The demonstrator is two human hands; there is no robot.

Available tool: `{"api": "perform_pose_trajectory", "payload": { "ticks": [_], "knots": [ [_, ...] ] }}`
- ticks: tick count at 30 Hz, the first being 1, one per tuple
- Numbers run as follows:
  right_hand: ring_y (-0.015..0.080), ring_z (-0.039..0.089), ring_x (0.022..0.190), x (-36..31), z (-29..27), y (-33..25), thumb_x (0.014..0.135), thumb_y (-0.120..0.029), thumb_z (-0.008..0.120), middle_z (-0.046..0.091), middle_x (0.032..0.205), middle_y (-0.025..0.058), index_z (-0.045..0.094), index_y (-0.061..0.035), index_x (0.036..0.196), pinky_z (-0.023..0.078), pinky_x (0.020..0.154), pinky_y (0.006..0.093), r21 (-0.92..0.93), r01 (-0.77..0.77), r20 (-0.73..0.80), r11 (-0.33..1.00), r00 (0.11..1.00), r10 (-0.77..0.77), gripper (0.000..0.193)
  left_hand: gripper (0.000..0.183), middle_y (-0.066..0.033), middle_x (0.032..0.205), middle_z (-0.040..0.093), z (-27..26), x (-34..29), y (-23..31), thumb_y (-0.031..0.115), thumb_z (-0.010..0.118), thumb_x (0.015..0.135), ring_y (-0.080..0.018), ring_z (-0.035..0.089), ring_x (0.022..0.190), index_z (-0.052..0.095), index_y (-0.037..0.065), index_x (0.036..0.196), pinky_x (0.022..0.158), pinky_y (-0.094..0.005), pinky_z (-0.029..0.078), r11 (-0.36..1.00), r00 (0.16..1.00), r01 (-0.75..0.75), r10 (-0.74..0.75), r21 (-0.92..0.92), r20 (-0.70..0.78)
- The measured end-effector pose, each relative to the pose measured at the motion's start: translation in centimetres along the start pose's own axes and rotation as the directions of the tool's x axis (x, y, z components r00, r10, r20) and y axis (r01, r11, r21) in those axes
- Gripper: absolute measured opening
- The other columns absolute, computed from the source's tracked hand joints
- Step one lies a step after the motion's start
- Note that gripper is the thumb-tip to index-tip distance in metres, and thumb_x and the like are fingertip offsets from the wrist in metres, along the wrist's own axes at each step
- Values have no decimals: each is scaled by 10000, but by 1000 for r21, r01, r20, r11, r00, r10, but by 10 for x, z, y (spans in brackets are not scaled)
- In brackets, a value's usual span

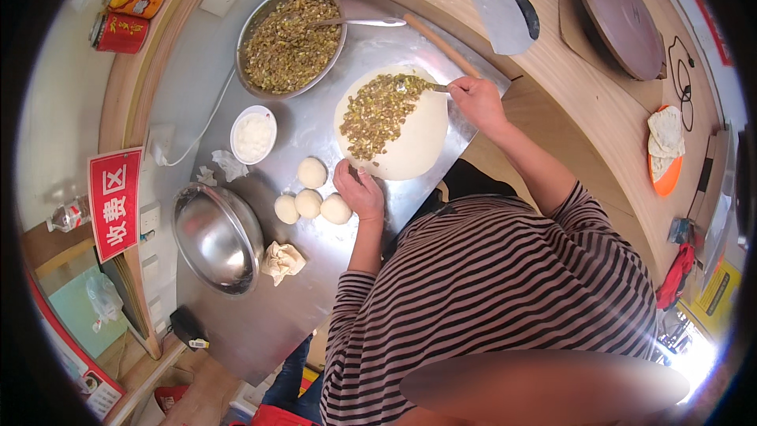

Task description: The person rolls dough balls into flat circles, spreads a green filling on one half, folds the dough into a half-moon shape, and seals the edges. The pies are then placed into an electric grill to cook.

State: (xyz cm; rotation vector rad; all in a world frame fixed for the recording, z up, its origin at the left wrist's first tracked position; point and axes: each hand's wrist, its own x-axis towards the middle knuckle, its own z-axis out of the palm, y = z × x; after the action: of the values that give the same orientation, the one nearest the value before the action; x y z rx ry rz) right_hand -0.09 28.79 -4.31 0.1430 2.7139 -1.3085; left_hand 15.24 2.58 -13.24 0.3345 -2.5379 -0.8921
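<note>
Currently, right hand clamps a utensil at the dough's edge, left hand, grip unclear, beside bare tabletop

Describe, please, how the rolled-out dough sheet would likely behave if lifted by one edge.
The dough sheet would probably sag, since it looks rolled wide and thin. The chopped filling covers mainly its left and upper part, so that side would likely be heavier, and the loose-looking bits might slide off.
</note>
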Motion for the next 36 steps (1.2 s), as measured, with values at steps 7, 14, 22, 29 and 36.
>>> {"api": "perform_pose_trajectory", "payload": {
  "ticks": [7,14,22,29,36],
  "knots": [
    [339,691,754,-3,-18,4,879,-236,626,706,804,189,757,-40,919,540,725,400,27,-109,-20,994,994,110,239,392,-258,1264,550,0,0,1,152,556,945,-437,496,1173,512,-62,1270,1045,-506,381,1000,1000,15,-15,1,13],
    [342,689,753,-8,4,-2,869,-233,624,703,813,190,742,-24,920,542,733,397,106,-92,27,990,996,90,245,399,-262,1270,550,0,0,0,170,551,953,-439,494,1179,512,-70,1269,1052,-507,377,1000,1000,7,-7,13,25],
    [344,691,749,-13,-9,1,863,-219,619,702,807,188,757,-46,906,545,724,417,114,-85,26,990,996,83,226,393,-262,1264,554,0,0,1,190,536,971,-436,502,1170,519,-73,1263,1042,-509,384,999,1000,-26,26,34,13],
    [324,678,691,9,4,2,878,-236,633,692,764,181,748,-35,914,538,676,395,4,-11,-87,1000,996,11,235,392,-265,1252,560,1,2,1,186,537,968,-438,506,1161,521,-77,1258,1033,-507,392,999,1000,-4,3,37,14],
    [359,690,746,9,-3,2,854,-217,622,700,802,198,750,-30,868,550,714,415,117,-126,-34,985,991,131,227,392,-261,1261,556,1,1,2,179,541,964,-434,504,1171,522,-74,1262,1044,-505,388,1000,1000,3,-4,30,13]
  ]
}}
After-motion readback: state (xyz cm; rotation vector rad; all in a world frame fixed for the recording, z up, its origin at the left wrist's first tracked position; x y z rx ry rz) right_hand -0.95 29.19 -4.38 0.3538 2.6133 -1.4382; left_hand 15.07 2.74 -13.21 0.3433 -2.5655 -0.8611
